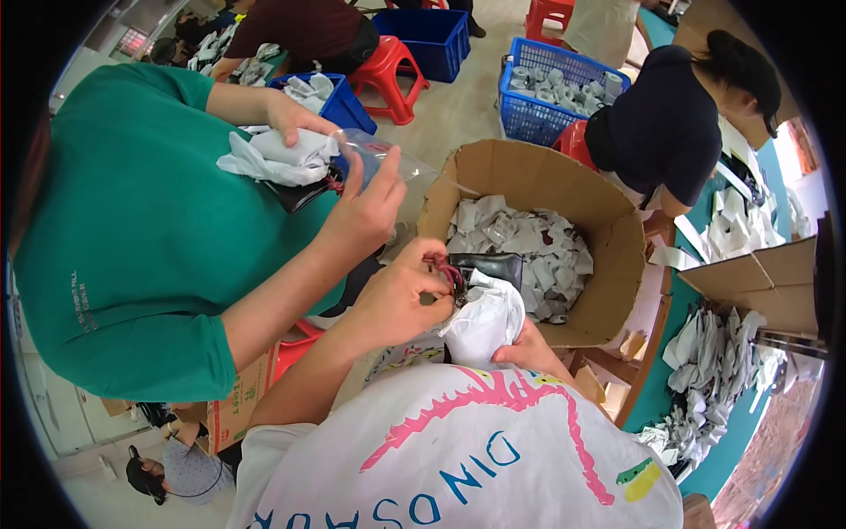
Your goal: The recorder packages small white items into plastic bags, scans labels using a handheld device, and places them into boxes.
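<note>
My left hand (398,295) is closed, its fingertips pinching a dark red cord (448,271) at the end of a small black leather-like item (490,264). White tissue paper (483,319) is bunched and folded around the near part of this item, hiding its full shape. My right hand (536,354) wraps round the paper bundle from the right and below; some of its fingers are hidden. At my left, a co-worker in a green shirt (167,229) holds a similar paper-wrapped black item (301,196) and a clear plastic bag (370,150).
A large open cardboard box (617,256) full of small white paper-wrapped pieces stands just beyond my hands. Behind it are a blue crate (539,113) and red stools (388,81). A green table (736,458) with paper piles runs along the right, where another person (683,115) sits.
</note>
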### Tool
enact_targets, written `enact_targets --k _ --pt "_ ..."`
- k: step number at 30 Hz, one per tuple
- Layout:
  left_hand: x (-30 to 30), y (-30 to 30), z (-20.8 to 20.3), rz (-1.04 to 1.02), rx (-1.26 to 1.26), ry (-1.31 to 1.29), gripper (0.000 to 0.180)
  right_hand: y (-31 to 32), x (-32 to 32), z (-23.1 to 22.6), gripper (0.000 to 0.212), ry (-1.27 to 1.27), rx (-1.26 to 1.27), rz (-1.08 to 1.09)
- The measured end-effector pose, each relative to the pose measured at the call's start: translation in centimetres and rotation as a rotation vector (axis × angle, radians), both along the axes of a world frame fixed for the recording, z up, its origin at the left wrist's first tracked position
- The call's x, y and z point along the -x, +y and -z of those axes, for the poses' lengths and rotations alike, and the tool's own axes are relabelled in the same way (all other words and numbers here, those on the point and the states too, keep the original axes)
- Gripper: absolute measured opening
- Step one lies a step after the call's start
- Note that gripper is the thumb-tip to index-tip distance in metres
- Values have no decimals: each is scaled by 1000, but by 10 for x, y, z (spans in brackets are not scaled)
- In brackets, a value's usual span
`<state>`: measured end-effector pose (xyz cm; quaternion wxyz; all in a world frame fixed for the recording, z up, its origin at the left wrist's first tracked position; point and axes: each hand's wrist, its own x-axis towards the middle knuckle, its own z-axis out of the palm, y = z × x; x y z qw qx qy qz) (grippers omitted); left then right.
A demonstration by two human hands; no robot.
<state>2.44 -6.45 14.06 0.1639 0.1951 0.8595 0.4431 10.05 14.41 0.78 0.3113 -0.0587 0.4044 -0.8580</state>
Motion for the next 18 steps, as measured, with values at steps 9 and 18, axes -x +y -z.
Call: enact_targets --k 9,18 --pt "-4 -4 7 126 78 -34 13 -2 -3 9 85 37 -32 52" --pt "-11 -19 29 -203 -707 -497 54 -5 7 -19 82 33 0 168"
